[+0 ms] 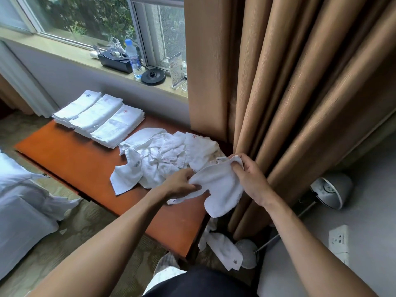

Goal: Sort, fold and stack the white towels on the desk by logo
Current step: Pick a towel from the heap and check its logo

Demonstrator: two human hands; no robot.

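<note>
I hold one white towel (220,187) above the near right part of the orange desk (70,159). My left hand (182,183) pinches its left edge and my right hand (250,176) grips its upper right corner. Behind it lies a loose heap of unfolded white towels (162,159), some showing red logos, one a dark logo. At the desk's far left stand three folded stacks: one with a dark logo (79,106), and two with red logos (98,114) (120,127).
Another white towel with a dark logo (225,249) lies on the floor by the desk's near right corner. Brown curtains (289,82) hang right beside the desk. A bed (19,202) is at left, a lamp (332,189) at right. A bottle (132,58) stands on the windowsill.
</note>
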